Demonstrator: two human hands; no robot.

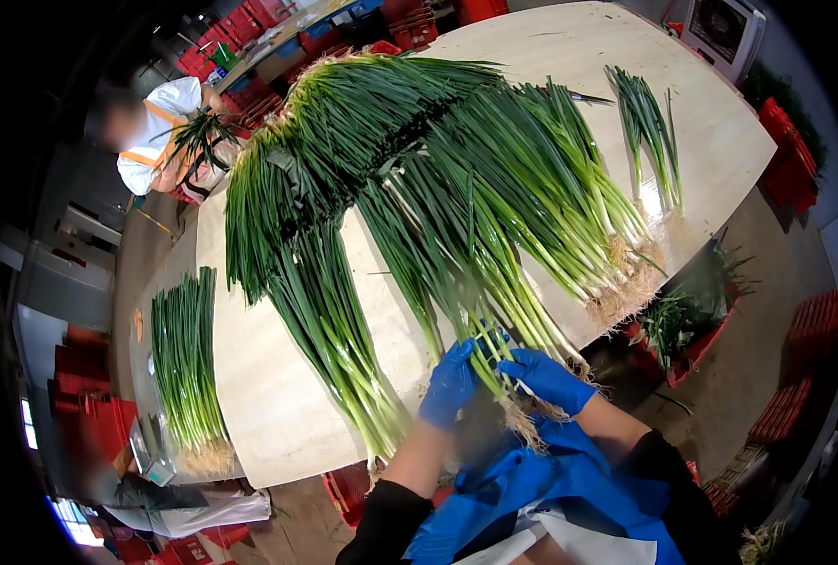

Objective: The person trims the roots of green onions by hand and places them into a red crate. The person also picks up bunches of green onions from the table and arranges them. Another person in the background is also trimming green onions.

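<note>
Both my hands wear blue gloves and work at the table's near edge. My left hand (449,384) is closed around a few spring onions (483,363), whose leaves stretch away over the table. From the other side, my right hand (548,379) pinches the pale stalks of the same onions. Their stringy roots (522,424) hang below my fingers, over my blue apron. Close by on the right lies a thick row of spring onions (541,202), roots toward me. Another loose bunch (339,348) lies to my left, its root ends at the near edge.
A big heap of spring onions (372,113) covers the far part of the pale table (297,414). Smaller bunches lie at far left (188,367) and far right (650,141). A red crate with green trimmings (687,363) stands right. Two people (160,137) are on the left.
</note>
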